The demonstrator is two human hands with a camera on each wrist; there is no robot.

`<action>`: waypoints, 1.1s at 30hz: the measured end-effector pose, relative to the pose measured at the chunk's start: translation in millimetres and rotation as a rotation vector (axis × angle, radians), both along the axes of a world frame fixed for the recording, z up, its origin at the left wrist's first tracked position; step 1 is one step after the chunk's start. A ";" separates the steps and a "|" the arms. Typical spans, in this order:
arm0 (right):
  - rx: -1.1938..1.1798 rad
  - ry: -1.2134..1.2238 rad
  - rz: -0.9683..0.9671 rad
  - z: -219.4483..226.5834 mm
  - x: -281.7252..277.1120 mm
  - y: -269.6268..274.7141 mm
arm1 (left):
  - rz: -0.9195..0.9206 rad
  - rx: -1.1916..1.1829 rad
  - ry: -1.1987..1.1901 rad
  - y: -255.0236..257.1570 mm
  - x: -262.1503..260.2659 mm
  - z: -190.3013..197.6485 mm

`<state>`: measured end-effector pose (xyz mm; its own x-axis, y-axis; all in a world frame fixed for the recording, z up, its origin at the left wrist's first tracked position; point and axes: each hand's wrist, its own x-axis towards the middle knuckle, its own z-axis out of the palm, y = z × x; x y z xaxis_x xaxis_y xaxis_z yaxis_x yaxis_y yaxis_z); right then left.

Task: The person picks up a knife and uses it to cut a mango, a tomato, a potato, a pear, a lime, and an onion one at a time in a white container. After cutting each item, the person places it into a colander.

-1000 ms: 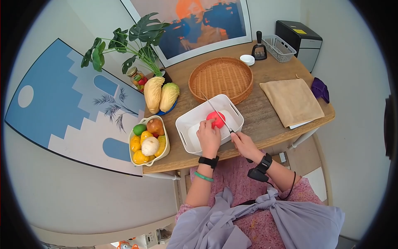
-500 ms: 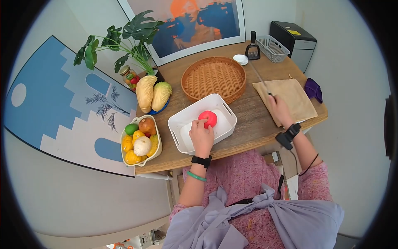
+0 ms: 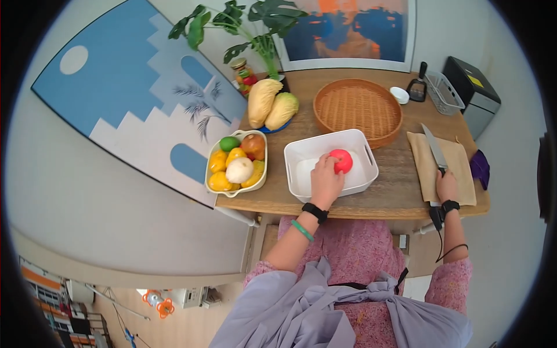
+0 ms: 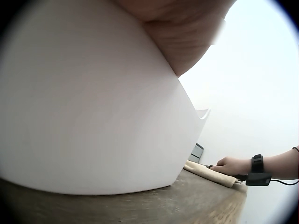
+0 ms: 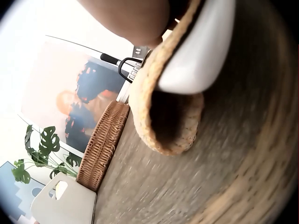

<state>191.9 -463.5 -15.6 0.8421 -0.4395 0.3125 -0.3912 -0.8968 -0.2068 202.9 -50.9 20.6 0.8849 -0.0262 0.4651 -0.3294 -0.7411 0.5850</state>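
In the head view my left hand reaches into a white plastic bin, its fingers curled against a bright red round fruit or vegetable. The palm hangs over the bin wall in the left wrist view. Off to the right, my right hand grips the black handle of a kitchen knife, whose blade points away over a folded tan cloth. That cloth shows a rolled edge and a white slab within the fold in the right wrist view.
Left of the bin stands a cream basket of fruit and vegetables, with cabbages behind it. A round wicker tray lies behind the bin. A grey basket, a black-handled grater and a purple cloth are farther right.
My right hand has carried the knife from above the red item rightward and down onto the tan cloth. The left hand stays with the red item in the bin. The head view has shifted.
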 end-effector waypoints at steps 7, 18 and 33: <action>-0.029 -0.002 0.039 -1.6 -0.3 -2.2 | -0.020 0.193 0.105 -9.5 11.5 18.7; -0.164 0.073 0.015 4.5 -5.8 1.3 | 0.010 0.297 0.237 -23.8 16.1 15.2; -0.281 -0.176 0.144 30.0 -14.5 26.9 | 0.020 0.271 0.230 -20.1 10.9 22.8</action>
<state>177.4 -436.6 14.5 0.8116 -0.1967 0.5500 -0.2371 -0.9715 0.0025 213.8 -70.9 43.4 0.9671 -0.1026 0.2326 -0.1957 -0.8845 0.4234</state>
